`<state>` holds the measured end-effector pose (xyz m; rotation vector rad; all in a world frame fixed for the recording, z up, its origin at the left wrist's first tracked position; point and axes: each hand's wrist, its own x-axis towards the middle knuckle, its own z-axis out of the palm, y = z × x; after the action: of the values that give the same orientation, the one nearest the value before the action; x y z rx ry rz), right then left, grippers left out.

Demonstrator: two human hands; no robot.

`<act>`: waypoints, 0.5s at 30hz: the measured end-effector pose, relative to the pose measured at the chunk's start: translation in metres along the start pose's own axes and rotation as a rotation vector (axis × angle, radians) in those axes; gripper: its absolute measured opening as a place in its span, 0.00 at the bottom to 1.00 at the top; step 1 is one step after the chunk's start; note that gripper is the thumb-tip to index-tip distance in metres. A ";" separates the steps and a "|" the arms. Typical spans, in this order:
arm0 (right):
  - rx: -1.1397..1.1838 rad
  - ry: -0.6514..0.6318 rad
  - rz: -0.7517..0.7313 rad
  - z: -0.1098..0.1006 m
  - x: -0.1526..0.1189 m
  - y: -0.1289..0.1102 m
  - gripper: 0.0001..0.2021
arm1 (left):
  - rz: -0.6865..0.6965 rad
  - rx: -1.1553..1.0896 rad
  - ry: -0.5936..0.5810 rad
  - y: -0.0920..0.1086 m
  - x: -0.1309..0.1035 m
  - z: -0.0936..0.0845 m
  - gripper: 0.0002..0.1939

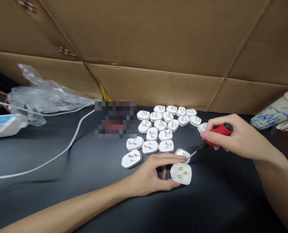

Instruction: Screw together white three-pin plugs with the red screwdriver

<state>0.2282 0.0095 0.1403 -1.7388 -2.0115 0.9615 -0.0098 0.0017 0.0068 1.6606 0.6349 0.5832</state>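
Note:
My right hand (pixel 227 136) grips a screwdriver (pixel 223 130) with a red and black handle, its shaft slanting down to the left. The tip reaches a white plug piece (pixel 182 153) beside my left index finger; the exact contact is hidden. My left hand (pixel 155 174) holds a white plug housing (pixel 182 174) between thumb and fingers, its inner side with brass-coloured contacts facing up. Several white plugs (pixel 150 147) with metal prongs up lie in loose rows beyond my hands.
A white cable (pixel 73 139) curves over the dark table (pixel 90 168). Clear plastic bags (pixel 49 97) and a white and blue object (pixel 5 124) lie at the left. Brown cardboard (pixel 146 77) stands behind. A coffee cup (pixel 274 113) is at the right. One patch is pixelated.

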 end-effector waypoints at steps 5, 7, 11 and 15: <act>0.046 -0.004 0.018 -0.001 0.001 0.000 0.15 | -0.014 -0.027 -0.011 -0.001 0.000 0.000 0.26; 0.064 -0.007 0.017 0.000 0.002 0.001 0.15 | -0.015 -0.024 -0.017 -0.001 0.000 0.000 0.26; 0.105 -0.008 0.052 0.001 0.005 0.002 0.14 | -0.020 -0.004 -0.019 -0.001 0.000 0.000 0.26; 0.118 0.001 0.070 0.001 0.005 0.001 0.15 | 0.008 -0.004 -0.029 -0.002 0.000 0.000 0.26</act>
<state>0.2274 0.0137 0.1377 -1.7556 -1.8647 1.0777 -0.0099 0.0020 0.0051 1.6662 0.6061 0.5655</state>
